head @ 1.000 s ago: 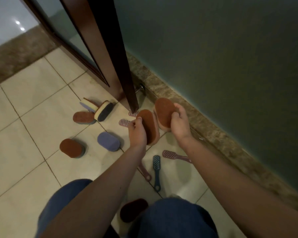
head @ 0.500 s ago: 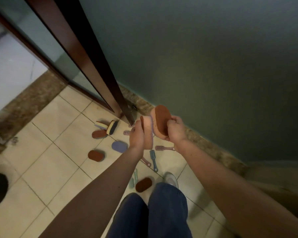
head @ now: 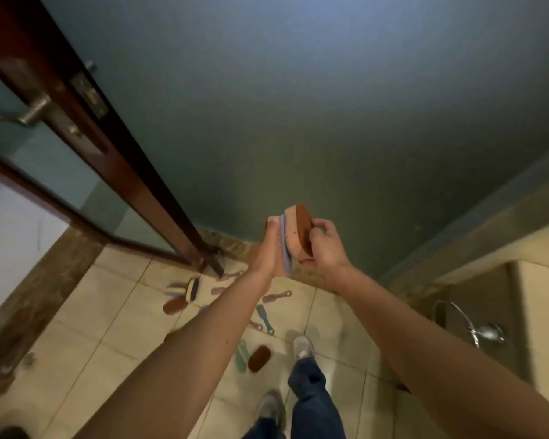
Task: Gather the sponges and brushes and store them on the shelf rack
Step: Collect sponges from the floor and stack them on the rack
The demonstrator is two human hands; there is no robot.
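Carrying step: left hand (head: 268, 248) and right hand (head: 325, 245) both grip two sponges (head: 295, 236), pressed face to face, high above floor (head: 86, 327). Brushes (head: 264, 319) lie near floor's wall edge. Next, likely: locate unseen rack, keeping squeeze firm.

We see both bare forearms reaching up and forward from the lower corners, and they meet at mid-frame with the wrists close together and nearly level. The left grip (head: 267, 248) shows us its back. It holds a purple-edged sponge (head: 285, 253) against the palm, fingers running up the outer face with the tips at the upper end; the thumb is hidden from us. The right grip (head: 325, 245) faces it — fingers curled over the rim of a brown-topped sponge (head: 301, 232), thumb tucked under its lower end. Between the two palms the sponges sit pressed side by side. Both elbows look nearly straight, and the left forearm is slightly blurred.
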